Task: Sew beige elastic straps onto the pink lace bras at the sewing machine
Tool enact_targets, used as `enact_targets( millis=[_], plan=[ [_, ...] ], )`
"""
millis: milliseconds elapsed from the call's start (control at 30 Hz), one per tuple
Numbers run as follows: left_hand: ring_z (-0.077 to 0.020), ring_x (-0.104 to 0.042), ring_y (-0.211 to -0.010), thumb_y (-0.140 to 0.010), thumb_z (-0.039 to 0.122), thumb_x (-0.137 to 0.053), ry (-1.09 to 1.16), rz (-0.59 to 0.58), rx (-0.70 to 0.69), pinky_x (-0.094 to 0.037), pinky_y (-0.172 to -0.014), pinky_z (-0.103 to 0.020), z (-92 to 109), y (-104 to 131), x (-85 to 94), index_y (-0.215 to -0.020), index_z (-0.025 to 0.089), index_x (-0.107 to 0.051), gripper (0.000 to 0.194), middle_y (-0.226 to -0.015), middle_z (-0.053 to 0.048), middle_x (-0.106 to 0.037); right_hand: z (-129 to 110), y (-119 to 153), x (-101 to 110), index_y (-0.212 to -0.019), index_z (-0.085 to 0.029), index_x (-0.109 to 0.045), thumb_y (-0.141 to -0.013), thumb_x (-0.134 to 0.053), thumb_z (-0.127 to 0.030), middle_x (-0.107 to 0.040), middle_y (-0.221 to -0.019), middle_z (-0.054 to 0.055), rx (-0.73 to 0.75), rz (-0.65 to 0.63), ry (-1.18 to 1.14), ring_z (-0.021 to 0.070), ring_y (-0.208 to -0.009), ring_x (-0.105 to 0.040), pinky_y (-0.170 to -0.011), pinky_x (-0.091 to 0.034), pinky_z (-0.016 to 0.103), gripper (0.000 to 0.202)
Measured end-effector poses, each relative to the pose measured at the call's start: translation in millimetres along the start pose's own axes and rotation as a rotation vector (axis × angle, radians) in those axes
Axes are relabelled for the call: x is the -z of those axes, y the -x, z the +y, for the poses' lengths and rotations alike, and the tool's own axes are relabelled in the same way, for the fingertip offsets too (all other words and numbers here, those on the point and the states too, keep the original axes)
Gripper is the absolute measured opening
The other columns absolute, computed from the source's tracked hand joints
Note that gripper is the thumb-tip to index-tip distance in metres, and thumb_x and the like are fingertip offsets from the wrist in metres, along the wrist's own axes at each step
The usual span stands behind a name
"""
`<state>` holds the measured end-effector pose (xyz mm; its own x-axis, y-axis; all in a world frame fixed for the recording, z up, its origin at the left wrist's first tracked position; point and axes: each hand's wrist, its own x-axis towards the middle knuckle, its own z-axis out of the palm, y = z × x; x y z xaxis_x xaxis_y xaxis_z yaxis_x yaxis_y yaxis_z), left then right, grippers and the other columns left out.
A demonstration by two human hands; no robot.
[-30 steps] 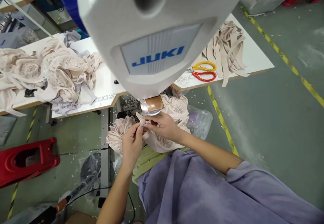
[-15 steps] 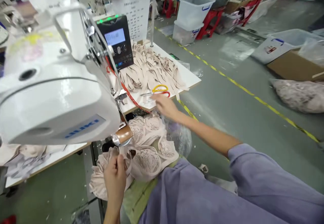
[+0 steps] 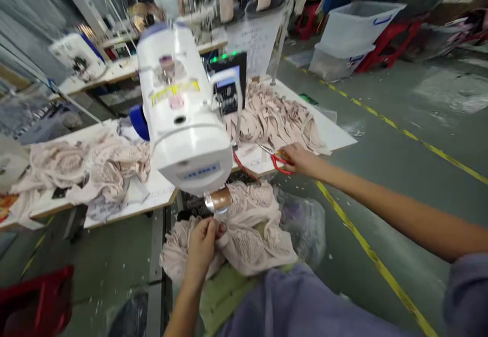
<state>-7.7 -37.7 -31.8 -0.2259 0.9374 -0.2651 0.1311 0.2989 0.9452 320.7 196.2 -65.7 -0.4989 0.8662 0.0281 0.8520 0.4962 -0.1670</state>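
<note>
Beige lace bras (image 3: 249,245) lie bunched over my lap and under the sewing machine (image 3: 192,144). My left hand (image 3: 203,240) pinches the edge of one bra just below the machine's needle end. On the white table (image 3: 335,141), my right hand (image 3: 299,160) has its fingers closed over the yellow handle of a pair of scissors (image 3: 282,166). The red handle shows below the fingers, and the blades point left. Beside the scissors, a heap of beige fabric straps (image 3: 280,116) covers part of the table.
A control panel (image 3: 231,90) stands behind the machine. More beige pieces (image 3: 102,166) lie on the left table. A clear plastic bag (image 3: 308,225) hangs near my lap. Stacked plastic bins (image 3: 354,27) and a red stool (image 3: 41,301) stand on the floor.
My right hand has moved onto the scissors' handles and closed around one. The view has swung left, showing more of the left table. My left hand still pinches the bra.
</note>
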Motion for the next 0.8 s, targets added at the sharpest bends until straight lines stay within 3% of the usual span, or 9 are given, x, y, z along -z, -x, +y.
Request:
enact_targets(
  millis=[100,200,367,467,567,633,700,800],
  plan=[
    [-0.0154,-0.057,-0.07,-0.089,0.05,-0.058,0.061,-0.005,0.061,-0.047,-0.068,-0.027,-3,0,0.7,-0.083,0.016,-0.068,0.036,-0.079,-0.005,-0.068,-2,9,2,-0.133,-0.013,-0.047,-0.083,-0.063,-0.02,-0.052,-0.121,0.021,-0.074,-0.03,0.018,0.0175,-0.069,-0.058,-0.06,-0.038,0.027,0.053],
    [-0.0144,-0.057,-0.072,-0.09,0.049,-0.057,0.108,-0.014,0.104,-0.048,-0.07,-0.026,-4,1,-0.2,-0.089,0.016,-0.069,0.035,-0.081,-0.005,-0.069,0,20,19,-0.135,-0.012,-0.048,-0.081,-0.072,-0.027,-0.057,-0.118,0.022,-0.094,-0.045,0.075,0.0179,-0.07,-0.059,-0.059,-0.036,0.028,0.061],
    [-0.0136,-0.057,-0.069,-0.087,0.048,-0.061,0.245,-0.041,0.169,-0.046,-0.066,-0.025,0,1,0.6,-0.085,0.017,-0.068,0.032,-0.079,-0.004,-0.068,2,53,64,-0.111,-0.018,-0.062,-0.086,-0.067,-0.04,-0.069,-0.082,0.011,-0.159,-0.176,0.095,0.0178,-0.063,-0.06,-0.058,-0.035,0.029,0.034],
    [-0.0137,-0.059,-0.072,-0.088,0.047,-0.062,0.312,-0.071,0.166,-0.045,-0.066,-0.023,1,-1,1.4,-0.082,0.018,-0.068,0.029,-0.075,-0.002,-0.065,-22,80,76,-0.108,-0.027,-0.063,-0.088,-0.061,-0.048,-0.069,-0.077,0.006,-0.073,-0.182,-0.138,0.0168,-0.057,-0.059,-0.055,-0.04,0.03,0.028],
    [-0.0139,-0.059,-0.073,-0.089,0.047,-0.061,0.326,-0.082,0.175,-0.045,-0.065,-0.023,3,-2,1.1,-0.079,0.019,-0.067,0.03,-0.078,-0.003,-0.067,-71,104,64,-0.104,-0.031,-0.065,-0.087,-0.059,-0.041,-0.069,-0.1,0.006,0.168,-0.192,-0.403,0.0184,-0.071,-0.065,-0.059,-0.049,0.031,0.02],
    [-0.0133,-0.058,-0.071,-0.089,0.046,-0.061,0.324,-0.081,0.186,-0.046,-0.064,-0.023,3,-1,0.7,-0.08,0.019,-0.067,0.03,-0.08,-0.003,-0.068,-107,113,46,-0.107,-0.027,-0.064,-0.08,-0.067,-0.038,-0.069,-0.107,0.009,0.179,-0.197,-0.446,0.023,-0.083,-0.069,-0.067,-0.054,0.034,0.029],
    [-0.0121,-0.057,-0.068,-0.09,0.045,-0.061,0.319,-0.076,0.174,-0.046,-0.063,-0.023,2,0,0.6,-0.082,0.019,-0.068,0.028,-0.079,-0.003,-0.067,-136,116,25,-0.111,-0.024,-0.061,-0.08,-0.069,-0.04,-0.07,-0.102,0.009,0.163,-0.197,-0.483,0.0246,-0.083,-0.07,-0.067,-0.054,0.035,0.036],
    [-0.0114,-0.056,-0.068,-0.091,0.043,-0.059,0.277,-0.064,0.144,-0.047,-0.066,-0.023,1,2,0.8,-0.089,0.02,-0.07,0.026,-0.075,-0.001,-0.065,-161,112,-2,-0.12,-0.022,-0.059,-0.084,-0.067,-0.04,-0.071,-0.107,0.009,0.25,-0.137,-0.545,0.0257,-0.09,-0.07,-0.071,-0.054,0.036,0.04]
  ],
)
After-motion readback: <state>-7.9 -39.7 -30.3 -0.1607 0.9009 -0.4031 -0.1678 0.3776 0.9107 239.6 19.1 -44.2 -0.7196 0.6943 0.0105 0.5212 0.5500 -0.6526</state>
